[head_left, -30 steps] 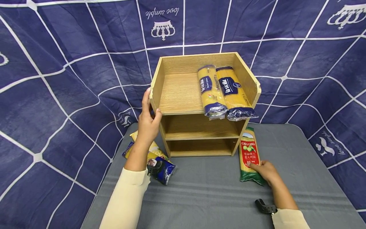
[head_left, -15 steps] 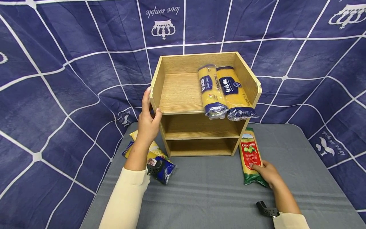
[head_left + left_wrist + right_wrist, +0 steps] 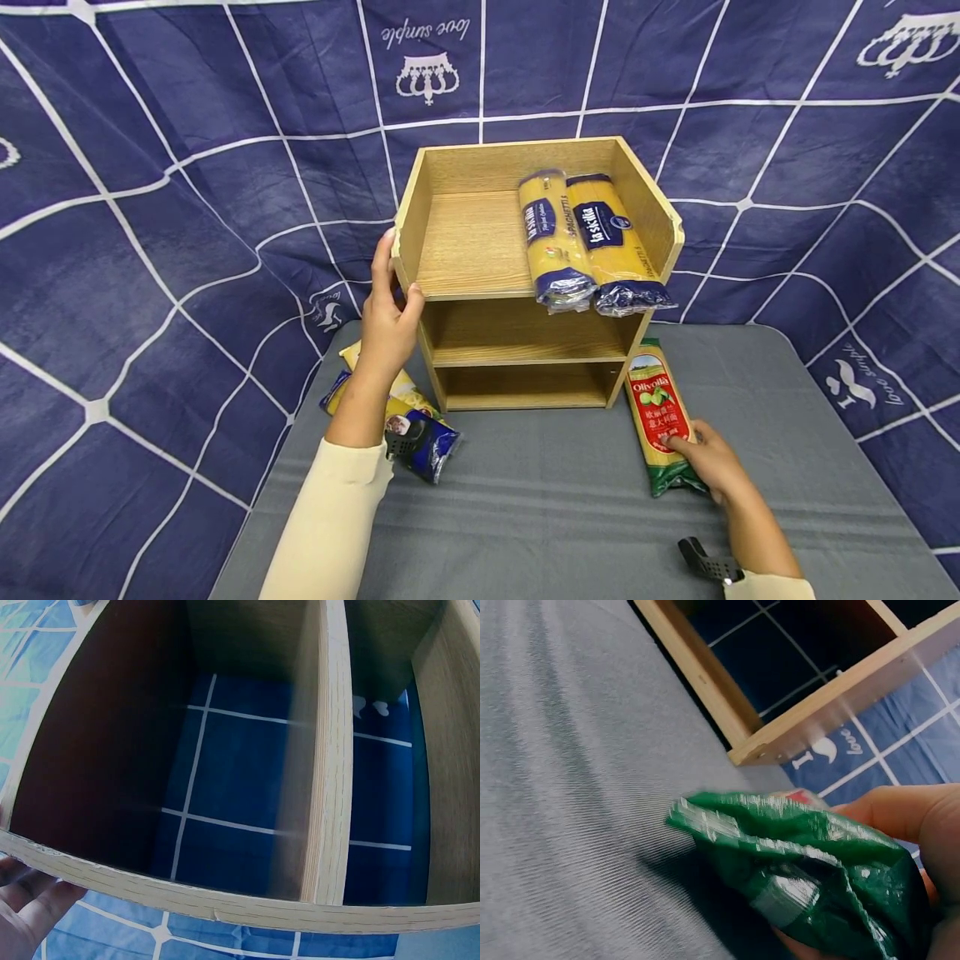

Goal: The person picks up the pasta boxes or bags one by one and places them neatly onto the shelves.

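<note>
My right hand [image 3: 712, 458] grips the lower part of a red, yellow and green pasta packet [image 3: 657, 404], thumb on its front, to the right of a wooden shelf unit [image 3: 525, 364]. The packet's crinkled green end [image 3: 802, 870] fills the middle of the right wrist view, raised over its shadow on the cloth. At the shelf's upper left side panel, my left hand [image 3: 390, 321] holds the edge, thumb at the front and fingers along the outside. In the left wrist view, only part of that left hand [image 3: 30, 907] shows beside the wooden edge.
Two yellow spaghetti packets [image 3: 555, 237] lie on the top shelf's right side, their ends overhanging the front. More pasta packets [image 3: 431, 446] lie left of the unit, partly behind my left arm. Grey cloth [image 3: 525, 500] covers the table; a blue checked curtain [image 3: 225, 167] surrounds it.
My right hand has drawn the red and green pasta packet slightly toward me and to the right, its top tilting left. The left hand has stayed on the shelf's side.
</note>
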`<state>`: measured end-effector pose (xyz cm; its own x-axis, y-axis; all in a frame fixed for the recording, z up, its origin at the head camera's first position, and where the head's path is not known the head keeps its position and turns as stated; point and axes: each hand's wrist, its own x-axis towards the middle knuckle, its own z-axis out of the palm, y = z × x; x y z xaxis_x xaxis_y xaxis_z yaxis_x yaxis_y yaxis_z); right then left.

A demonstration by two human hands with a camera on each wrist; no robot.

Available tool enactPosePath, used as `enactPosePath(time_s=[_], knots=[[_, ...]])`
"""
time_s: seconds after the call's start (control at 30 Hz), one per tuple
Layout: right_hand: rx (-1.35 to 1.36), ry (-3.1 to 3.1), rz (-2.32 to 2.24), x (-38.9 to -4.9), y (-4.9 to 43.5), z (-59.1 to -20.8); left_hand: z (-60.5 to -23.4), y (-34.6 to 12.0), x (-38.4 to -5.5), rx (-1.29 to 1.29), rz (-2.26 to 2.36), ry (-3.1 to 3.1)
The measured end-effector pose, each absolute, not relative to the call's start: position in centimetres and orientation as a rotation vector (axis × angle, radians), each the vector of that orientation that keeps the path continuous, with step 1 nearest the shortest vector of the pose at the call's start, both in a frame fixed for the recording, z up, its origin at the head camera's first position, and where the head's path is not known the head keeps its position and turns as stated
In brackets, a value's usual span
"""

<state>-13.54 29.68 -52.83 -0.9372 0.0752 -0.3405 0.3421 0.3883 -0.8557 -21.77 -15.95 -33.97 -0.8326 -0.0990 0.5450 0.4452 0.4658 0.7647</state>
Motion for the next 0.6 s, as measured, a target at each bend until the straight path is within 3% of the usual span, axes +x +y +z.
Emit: enactPosePath(time_s=[0.6], knots=[[0.322,2.343,-1.840,-12.3,29.2,-54.5,-34.1,-15.9,-21.8,-0.335,-1.387,-2.149]])
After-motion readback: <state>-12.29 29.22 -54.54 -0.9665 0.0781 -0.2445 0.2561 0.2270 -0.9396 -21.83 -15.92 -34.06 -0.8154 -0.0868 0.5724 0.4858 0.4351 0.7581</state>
